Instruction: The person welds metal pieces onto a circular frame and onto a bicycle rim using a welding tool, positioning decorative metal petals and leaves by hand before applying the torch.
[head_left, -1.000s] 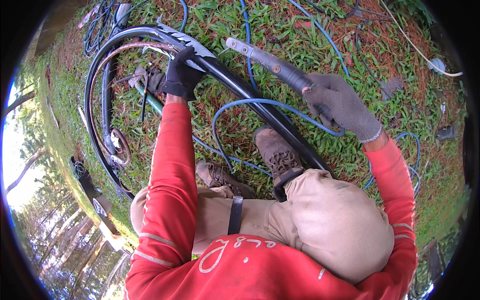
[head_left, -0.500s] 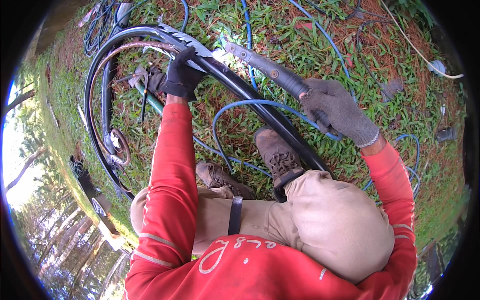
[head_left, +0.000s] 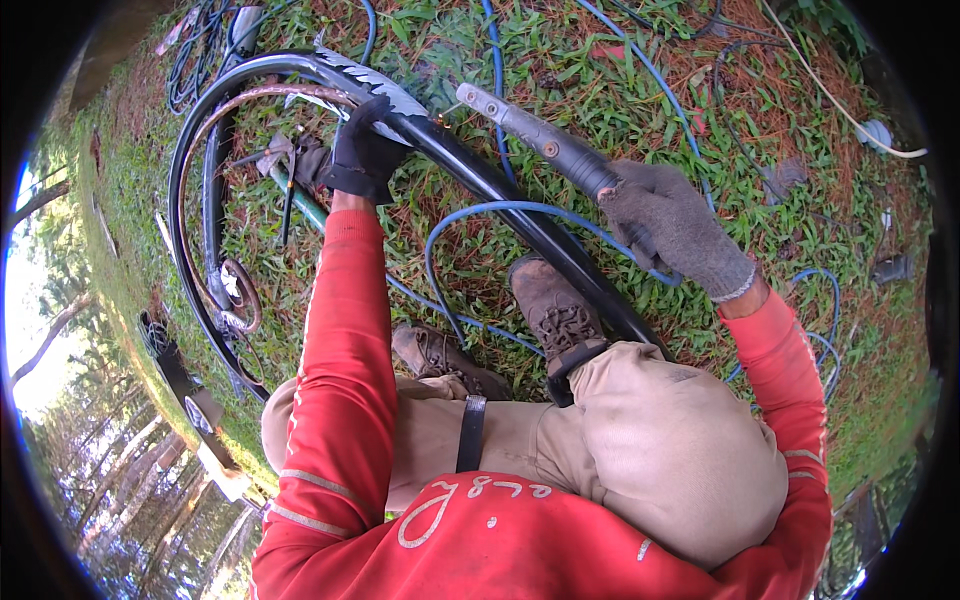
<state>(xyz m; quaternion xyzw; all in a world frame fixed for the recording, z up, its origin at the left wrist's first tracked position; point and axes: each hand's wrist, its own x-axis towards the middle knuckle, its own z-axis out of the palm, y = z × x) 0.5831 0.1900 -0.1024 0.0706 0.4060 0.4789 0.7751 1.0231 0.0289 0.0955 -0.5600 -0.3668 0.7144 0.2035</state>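
My left hand (head_left: 365, 160), in a dark glove, is closed around a black curved metal tube (head_left: 490, 185), beside a jagged silver metal piece (head_left: 398, 95) shaped like feathers. A thin copper-brown rod (head_left: 290, 90) follows the inner curve and meets this hand. In a grey knit glove, my right hand (head_left: 685, 220) grips the handle of a welding electrode holder (head_left: 548, 145). Its tip points at the tube just right of the silver piece, apart from it. A small orange glow and thin smoke show on the tube there.
A blue cable (head_left: 520, 204) loops from my right hand across the tube. My boots (head_left: 555, 300) stand close to the tube. A tool with a green handle (head_left: 305, 203) lies on the grass left of my left hand. More cables (head_left: 200, 60) cross the ground.
The bright white arc at the tube has gone out, leaving a small glow and smoke. My right hand has drawn the electrode holder's tip slightly to the right. My left hand stays put.
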